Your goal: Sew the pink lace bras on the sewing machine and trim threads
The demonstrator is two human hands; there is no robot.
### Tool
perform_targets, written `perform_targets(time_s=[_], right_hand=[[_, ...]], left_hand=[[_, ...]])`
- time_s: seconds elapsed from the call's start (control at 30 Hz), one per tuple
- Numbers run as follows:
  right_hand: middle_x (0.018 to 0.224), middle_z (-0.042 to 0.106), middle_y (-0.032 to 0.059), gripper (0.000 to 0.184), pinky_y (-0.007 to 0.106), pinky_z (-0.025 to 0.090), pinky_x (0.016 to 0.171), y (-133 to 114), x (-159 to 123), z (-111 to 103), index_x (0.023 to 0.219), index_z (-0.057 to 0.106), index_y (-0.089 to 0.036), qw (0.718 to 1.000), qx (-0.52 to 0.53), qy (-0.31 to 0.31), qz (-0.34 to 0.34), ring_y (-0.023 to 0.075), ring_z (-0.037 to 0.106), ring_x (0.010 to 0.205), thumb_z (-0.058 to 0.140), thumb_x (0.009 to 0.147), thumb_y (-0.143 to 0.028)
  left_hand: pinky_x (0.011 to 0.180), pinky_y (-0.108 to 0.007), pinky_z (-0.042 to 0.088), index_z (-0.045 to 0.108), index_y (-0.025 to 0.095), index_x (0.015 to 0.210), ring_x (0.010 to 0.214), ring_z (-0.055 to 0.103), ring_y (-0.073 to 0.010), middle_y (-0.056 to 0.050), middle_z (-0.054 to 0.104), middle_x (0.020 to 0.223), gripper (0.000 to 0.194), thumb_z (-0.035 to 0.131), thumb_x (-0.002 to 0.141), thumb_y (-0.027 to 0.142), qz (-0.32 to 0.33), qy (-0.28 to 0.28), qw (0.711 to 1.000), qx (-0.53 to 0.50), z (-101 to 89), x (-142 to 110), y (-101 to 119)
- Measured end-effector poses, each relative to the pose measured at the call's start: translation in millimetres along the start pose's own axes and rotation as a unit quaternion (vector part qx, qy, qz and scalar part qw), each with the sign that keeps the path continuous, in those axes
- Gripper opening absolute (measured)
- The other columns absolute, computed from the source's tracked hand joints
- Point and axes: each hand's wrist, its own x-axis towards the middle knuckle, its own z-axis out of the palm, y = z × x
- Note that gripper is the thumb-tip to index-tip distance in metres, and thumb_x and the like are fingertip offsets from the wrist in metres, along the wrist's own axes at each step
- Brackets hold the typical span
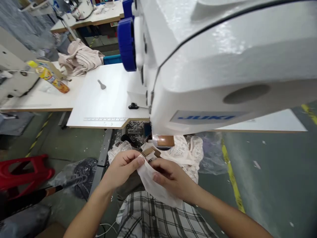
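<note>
Two bare hands work at the white cloth [150, 180], lower centre of the frame, just below the white sewing machine [198, 82]. The left hand [125, 168] pinches its upper edge between thumb and fingertips; the right hand [177, 180] curls against it, but whether those fingers grip is hard to tell. Good handling probably means keeping that edge flat and lightly taut, unstretched, with the brown piece [149, 152] by the left fingertips square to it and the lace fabric [196, 148], right of centre, well out of the fold.
</note>
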Motion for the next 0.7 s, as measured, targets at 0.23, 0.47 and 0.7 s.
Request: perform_targets(time_s=[0.23, 0.47, 0.7], right_hand=[[0.083, 0.052, 0.0019, 0.035, 0.015, 0.043, 0.068, 50.3, 60.9, 27.0, 0.11, 0.061, -0.013, 0.912, 0.391, 0.061, 0.113, 0.0049, 0.05, 0.072, 0.067, 0.088, -0.04], [0.095, 0.06, 0.0042, 0.008, 0.028, 0.048, 0.082, 81.6, 46.5, 26.4, 0.093, 0.058, -0.016, 0.96, -0.081, 0.243, -0.115, 0.0141, 0.059, 0.091, 0.06, 0.092, -0.024], [0.086, 0.062, 0.0026, 0.015, 0.025, 0.046, 0.064, 80.3, 16.9, 7.4, 0.103, 0.061, -0.018, 0.917, -0.297, 0.232, -0.132, 0.0122, 0.057, 0.074, 0.063, 0.089, -0.025]], left_hand=[[0.068, -0.027, 0.038, 0.065, 0.013, 0.095, 0.078, 0.051, -0.0149, -0.007, 0.06, 0.087, 0.038, 0.05, 0.095, 0.047, -0.029, 0.07, 0.96, 0.269, -29.3, -12.5, -17.4], [0.069, -0.028, 0.042, 0.062, 0.01, 0.089, 0.074, 0.051, -0.0151, -0.008, 0.059, 0.08, 0.044, 0.055, 0.089, 0.053, -0.037, 0.158, 0.981, 0.102, -2.5, 15.0, -76.2], [0.076, -0.024, 0.046, 0.062, 0.01, 0.1, 0.082, 0.057, -0.0132, -0.007, 0.062, 0.091, 0.033, 0.048, 0.096, 0.04, 0.023, 0.22, 0.973, 0.061, 18.3, 24.9, -75.7]])
